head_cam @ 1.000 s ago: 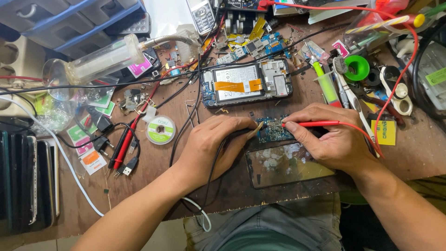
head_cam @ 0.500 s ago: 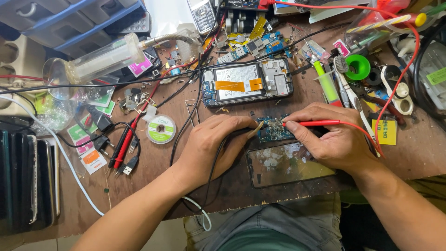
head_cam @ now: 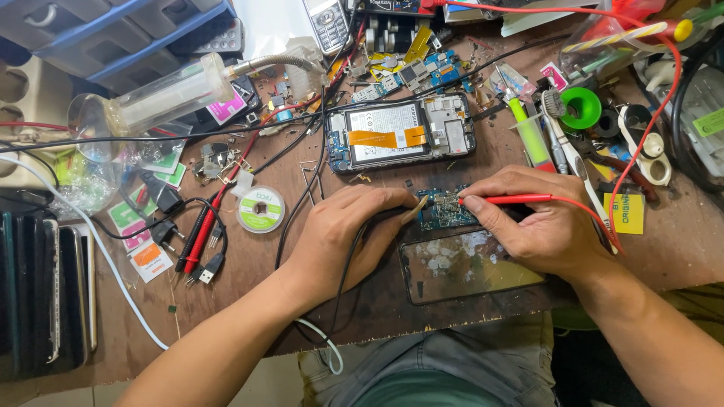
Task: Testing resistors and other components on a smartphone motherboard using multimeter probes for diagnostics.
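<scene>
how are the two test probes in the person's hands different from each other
The red probe in the right hand lies nearly level, its red lead arcing up to the right; the black probe under the left hand is mostly hidden, its black lead trailing down toward the person. Both tips meet the small blue circuit board.

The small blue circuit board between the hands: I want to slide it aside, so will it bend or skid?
The circuit board looks thin, rigid and probably light. Lying loose on the worn wooden table, it would likely skid; its exposed components seem fragile.
</scene>
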